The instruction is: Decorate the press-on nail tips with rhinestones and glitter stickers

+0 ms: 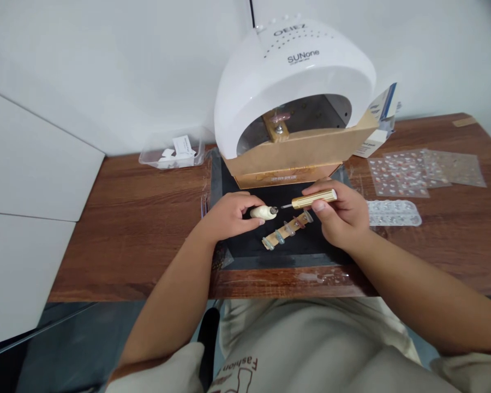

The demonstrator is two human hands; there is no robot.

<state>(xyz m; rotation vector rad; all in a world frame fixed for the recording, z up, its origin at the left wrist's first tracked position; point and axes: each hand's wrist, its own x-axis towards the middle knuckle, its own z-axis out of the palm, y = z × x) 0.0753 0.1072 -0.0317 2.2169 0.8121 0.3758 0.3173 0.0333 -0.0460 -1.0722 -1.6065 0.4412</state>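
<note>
My left hand [233, 215] is closed around a small cream nail polish bottle [262, 212], tilted so its open neck points right. In my right hand [341, 210] is the gold-striped brush cap [314, 198], its thin brush pointing left, with the tip close to the bottle's mouth. Whether the brush touches the neck I cannot tell. Just below both hands, a wooden strip [276, 236] lies slanted on the black mat [245, 248]. Several nail tips in pale blue, clear and pinkish tones are mounted across it.
Behind my hands a white nail lamp [294, 82] sits on a cardboard box [290, 158], with another wooden strip [279, 131] inside it. A clear tub [147, 157] stands back left. Sticker sheets [401, 173] and a clear gem case [396, 213] lie right.
</note>
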